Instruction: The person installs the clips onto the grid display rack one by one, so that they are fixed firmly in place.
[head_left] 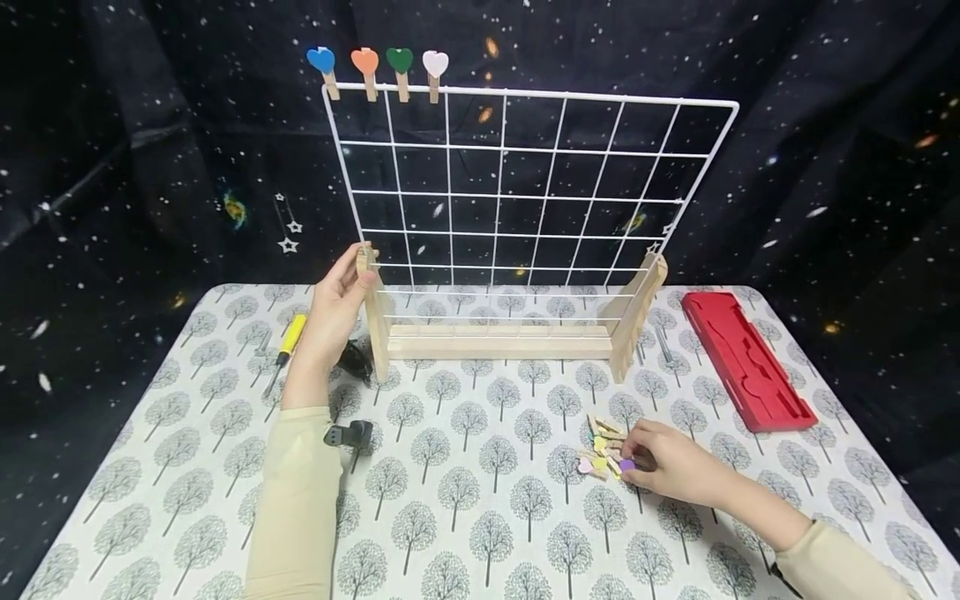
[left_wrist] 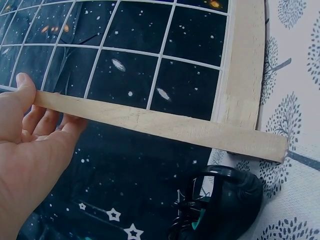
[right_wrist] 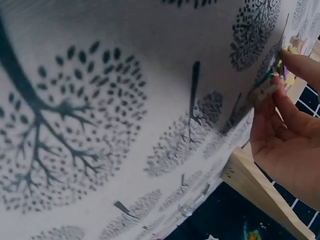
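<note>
Several heart-topped wooden pegs (head_left: 599,463) at right hand (head_left: 677,462).

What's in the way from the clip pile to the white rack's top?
Nothing loose that I can see. Between the clip pile, where the right hand is, and the rack's top bar, there's tablecloth, open air and the rack's own low wooden crossbar. The left hand grips the left wooden upright, out of the way.

heart clothespins (head_left: 599,463) lie heaped; white grid rack (head_left: 502,149) stands
</note>
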